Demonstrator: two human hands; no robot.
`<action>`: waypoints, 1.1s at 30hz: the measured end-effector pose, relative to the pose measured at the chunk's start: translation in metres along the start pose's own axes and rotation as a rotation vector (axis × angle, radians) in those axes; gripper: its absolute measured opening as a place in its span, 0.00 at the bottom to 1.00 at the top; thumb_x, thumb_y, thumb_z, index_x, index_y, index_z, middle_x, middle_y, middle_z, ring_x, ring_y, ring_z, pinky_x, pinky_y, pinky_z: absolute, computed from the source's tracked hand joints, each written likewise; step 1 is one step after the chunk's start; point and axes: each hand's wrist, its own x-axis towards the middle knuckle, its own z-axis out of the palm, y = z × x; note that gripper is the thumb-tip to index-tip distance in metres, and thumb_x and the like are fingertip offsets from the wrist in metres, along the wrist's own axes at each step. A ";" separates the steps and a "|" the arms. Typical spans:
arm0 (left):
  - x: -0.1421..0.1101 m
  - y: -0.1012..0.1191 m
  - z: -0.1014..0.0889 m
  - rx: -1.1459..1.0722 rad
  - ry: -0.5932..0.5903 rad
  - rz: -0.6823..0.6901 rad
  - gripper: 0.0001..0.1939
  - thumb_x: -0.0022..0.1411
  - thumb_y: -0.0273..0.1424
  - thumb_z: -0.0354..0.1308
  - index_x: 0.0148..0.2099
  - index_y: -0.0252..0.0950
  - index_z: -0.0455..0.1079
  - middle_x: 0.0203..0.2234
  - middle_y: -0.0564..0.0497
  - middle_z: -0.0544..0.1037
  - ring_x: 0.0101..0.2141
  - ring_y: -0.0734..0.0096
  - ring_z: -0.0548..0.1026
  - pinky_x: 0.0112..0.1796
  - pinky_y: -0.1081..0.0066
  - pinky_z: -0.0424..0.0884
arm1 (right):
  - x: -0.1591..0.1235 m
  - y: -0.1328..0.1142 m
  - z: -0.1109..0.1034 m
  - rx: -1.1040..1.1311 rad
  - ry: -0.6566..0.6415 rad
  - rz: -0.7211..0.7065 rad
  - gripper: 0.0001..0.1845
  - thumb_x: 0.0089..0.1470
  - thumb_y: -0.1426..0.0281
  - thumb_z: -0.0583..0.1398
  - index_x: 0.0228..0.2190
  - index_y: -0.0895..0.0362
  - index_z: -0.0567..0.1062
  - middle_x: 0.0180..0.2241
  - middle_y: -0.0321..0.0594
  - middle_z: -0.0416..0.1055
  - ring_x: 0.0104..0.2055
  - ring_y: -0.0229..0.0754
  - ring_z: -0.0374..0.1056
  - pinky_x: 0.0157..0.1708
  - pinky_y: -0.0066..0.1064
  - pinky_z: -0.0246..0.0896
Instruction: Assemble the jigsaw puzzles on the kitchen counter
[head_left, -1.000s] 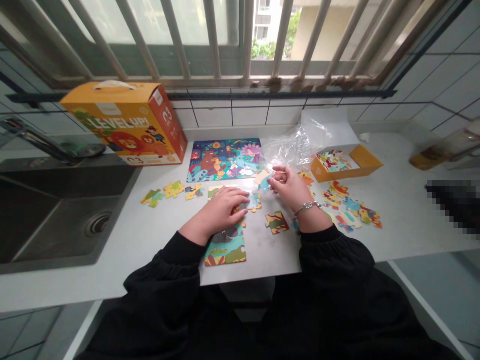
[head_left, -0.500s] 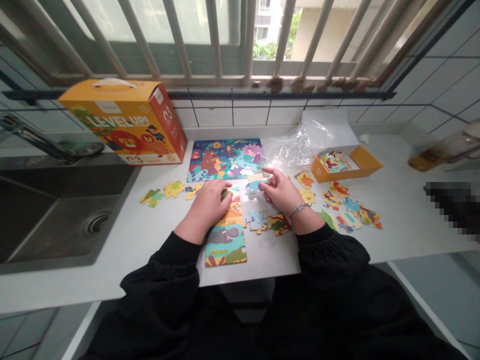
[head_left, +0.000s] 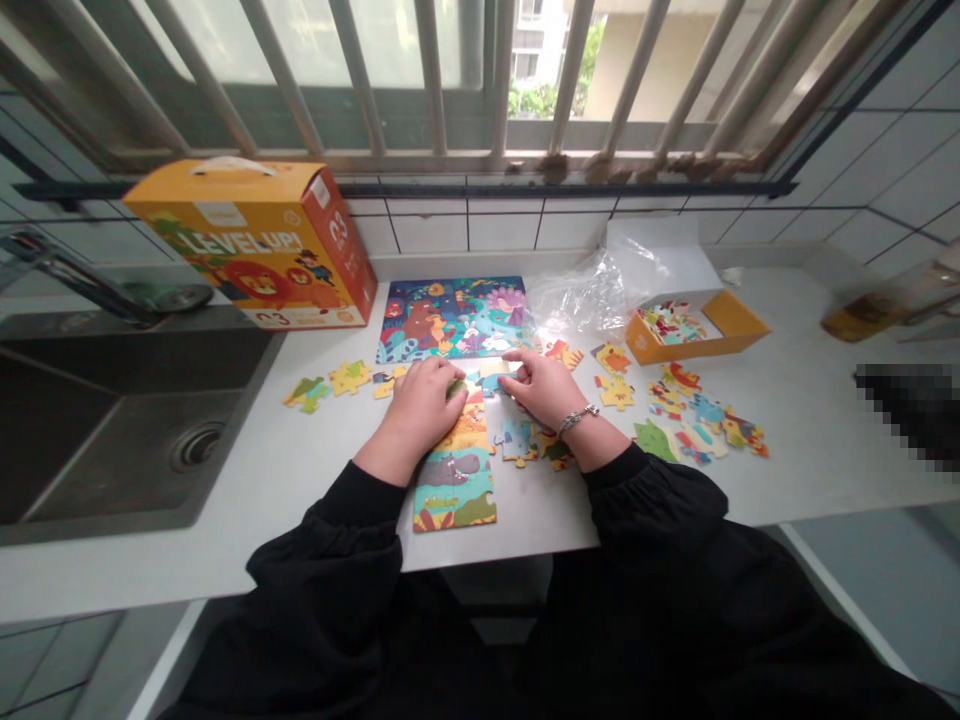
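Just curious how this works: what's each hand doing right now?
Left hand: curled over a jigsaw piece, can't tell if gripping.
Right hand: open, fingertips near a blue jigsaw piece.

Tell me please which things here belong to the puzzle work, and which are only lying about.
Belong to the work: left hand; right hand; joined puzzle pieces; loose puzzle pieces; orange tray of pieces; complete puzzle picture.

Only lying about: orange puzzle box; plastic bag; steel sink; faucet.
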 end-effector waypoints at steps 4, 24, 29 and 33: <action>-0.001 0.001 0.000 0.001 0.001 0.008 0.11 0.72 0.34 0.64 0.54 0.41 0.81 0.53 0.43 0.80 0.57 0.50 0.75 0.61 0.50 0.71 | 0.001 -0.003 -0.001 -0.128 0.012 -0.026 0.20 0.65 0.65 0.69 0.57 0.56 0.83 0.31 0.35 0.82 0.34 0.41 0.76 0.40 0.31 0.65; -0.002 0.002 0.001 0.046 -0.029 0.067 0.13 0.76 0.37 0.61 0.57 0.47 0.83 0.56 0.44 0.80 0.57 0.50 0.75 0.59 0.49 0.69 | -0.005 -0.010 0.000 -0.354 -0.028 -0.078 0.20 0.70 0.62 0.63 0.59 0.52 0.82 0.38 0.43 0.85 0.39 0.49 0.78 0.40 0.36 0.65; -0.003 0.004 0.000 0.069 -0.038 0.065 0.15 0.76 0.37 0.60 0.59 0.45 0.81 0.58 0.44 0.79 0.58 0.49 0.75 0.60 0.49 0.69 | -0.007 -0.009 -0.004 -0.345 -0.047 -0.097 0.22 0.69 0.59 0.65 0.60 0.53 0.82 0.37 0.44 0.85 0.39 0.50 0.78 0.40 0.36 0.65; -0.004 0.005 -0.001 0.080 -0.045 0.052 0.16 0.76 0.37 0.60 0.61 0.44 0.80 0.59 0.43 0.79 0.59 0.48 0.74 0.60 0.48 0.69 | -0.008 -0.004 -0.008 -0.343 -0.074 -0.120 0.29 0.65 0.55 0.70 0.61 0.54 0.80 0.38 0.44 0.84 0.40 0.50 0.77 0.39 0.36 0.64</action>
